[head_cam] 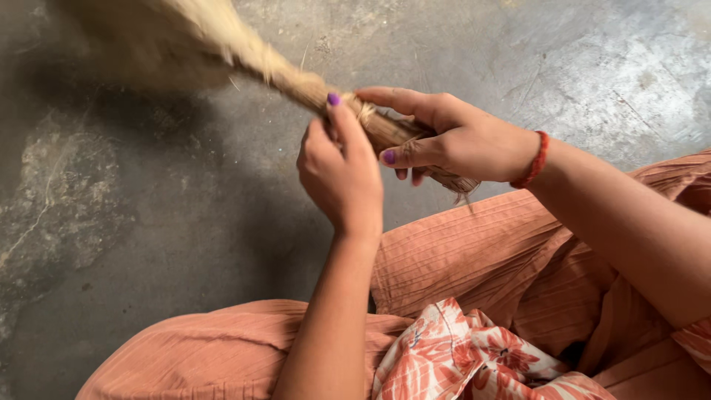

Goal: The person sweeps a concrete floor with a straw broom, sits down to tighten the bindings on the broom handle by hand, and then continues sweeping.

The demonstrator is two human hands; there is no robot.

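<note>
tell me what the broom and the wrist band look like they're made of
Broom: looks like dried grass or straw, pale tan, matte, with loose fibres showing. Wrist band on the right hand: probably red thread or beads, too small to tell.

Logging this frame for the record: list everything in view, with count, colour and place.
grass broom: one, straw-tan, bundled end gripped in both hands, brush end blurred at upper left
floor: one, grey patchy concrete, beneath everything
garment: one, orange ribbed cloth, over the lap
floral cloth: one, red and white, bottom centre
wrist thread: one, red, on the right wrist
left hand: one, purple nails, fingers around the bundle
right hand: one, purple nails, closed on the bundle
</note>
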